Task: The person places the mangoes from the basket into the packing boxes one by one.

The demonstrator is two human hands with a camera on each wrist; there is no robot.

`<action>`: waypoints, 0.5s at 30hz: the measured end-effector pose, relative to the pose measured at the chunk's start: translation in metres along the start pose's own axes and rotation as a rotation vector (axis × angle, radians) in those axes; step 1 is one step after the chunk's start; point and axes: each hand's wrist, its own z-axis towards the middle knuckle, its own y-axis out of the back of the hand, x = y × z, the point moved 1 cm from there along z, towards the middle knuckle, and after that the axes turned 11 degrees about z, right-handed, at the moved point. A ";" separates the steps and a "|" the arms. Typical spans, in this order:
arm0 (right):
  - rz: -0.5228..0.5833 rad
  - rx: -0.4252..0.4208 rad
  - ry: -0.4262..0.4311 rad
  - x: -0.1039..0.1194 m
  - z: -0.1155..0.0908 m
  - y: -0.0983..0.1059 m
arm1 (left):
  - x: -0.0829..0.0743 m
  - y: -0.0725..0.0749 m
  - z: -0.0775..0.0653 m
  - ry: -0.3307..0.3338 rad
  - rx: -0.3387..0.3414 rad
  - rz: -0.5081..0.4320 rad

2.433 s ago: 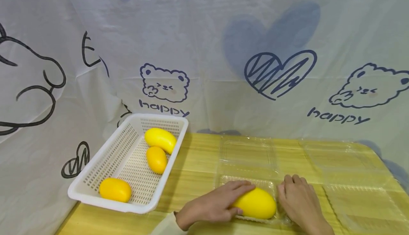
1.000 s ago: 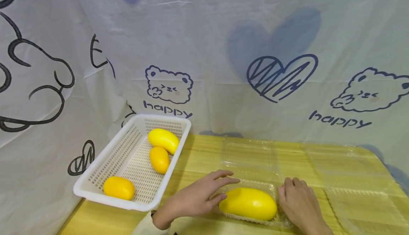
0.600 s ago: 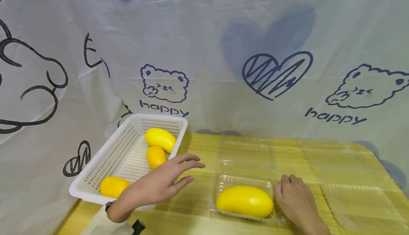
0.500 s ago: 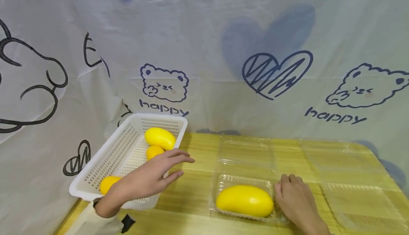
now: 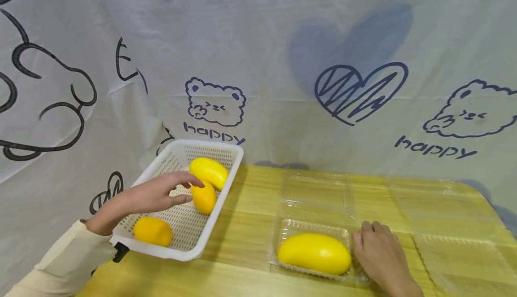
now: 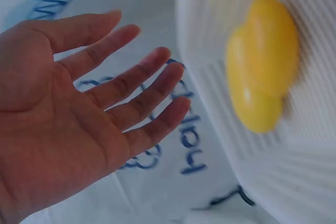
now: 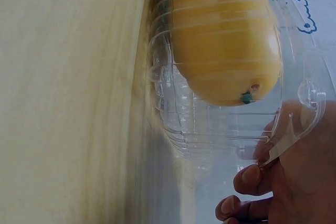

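My left hand (image 5: 161, 194) hovers over the white basket (image 5: 238, 158), fingers relaxed and apart, with the fingertips near an orange-yellow mango (image 5: 203, 198). Its empty palm (image 6: 68, 114) shows in the left wrist view. A longer yellow mango (image 5: 208, 171) lies against that one, and another orange-yellow mango (image 5: 152, 231) sits at the basket's near end. On the table, a large yellow mango (image 5: 315, 253) lies in the lower half of a clear plastic clamshell box (image 5: 296, 225). My right hand (image 5: 381, 254) pinches the box's right rim; the right wrist view shows its curled fingers (image 7: 249, 179) there.
The clear box's lid (image 5: 317, 191) lies folded back towards the wall. A second clear clamshell box (image 5: 456, 247) stands open at the right on the wooden table (image 5: 242, 243). A printed cloth (image 5: 274, 63) hangs behind and at the left.
My left hand has let go of the large yellow mango in the box and moved left, over the basket. My right hand has stayed at the box's rim.
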 end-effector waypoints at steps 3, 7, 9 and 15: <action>-0.001 -0.009 0.005 -0.001 0.001 0.002 | 0.014 0.001 0.003 0.017 0.047 -0.021; -0.001 0.004 0.000 -0.001 0.002 0.003 | 0.029 -0.001 0.007 0.036 0.125 -0.053; 0.000 0.025 -0.010 0.000 0.002 0.002 | 0.035 -0.002 0.007 0.046 0.190 -0.085; -0.004 0.029 -0.020 0.001 0.001 0.001 | 0.050 -0.006 0.011 0.149 0.398 -0.171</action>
